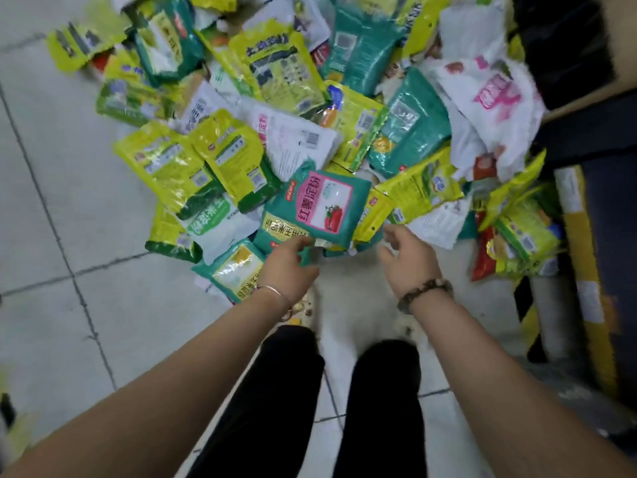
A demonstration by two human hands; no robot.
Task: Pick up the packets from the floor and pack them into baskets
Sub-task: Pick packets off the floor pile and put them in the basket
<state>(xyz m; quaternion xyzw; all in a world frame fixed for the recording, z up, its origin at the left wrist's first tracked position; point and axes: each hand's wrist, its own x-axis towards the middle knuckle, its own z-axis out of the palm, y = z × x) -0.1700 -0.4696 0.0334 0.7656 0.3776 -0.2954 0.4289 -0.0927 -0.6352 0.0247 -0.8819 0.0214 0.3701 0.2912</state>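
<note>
head: single wide-angle view | worn high, facing steeply down and forward | near edge: legs (286, 391) and forearms (206, 357) | centre: teal packet (320, 208), close | far: packet pile (275, 63) | left: tiled floor (51, 201)

This looks to me like a shop or its stockroom. I stand on a grey tiled floor (51, 167) before a heap of sealed food packets (269, 132), many of them alike and printed with barcodes (312, 139). A yellow-and-white striped post (582, 246) lies at my right.
</note>
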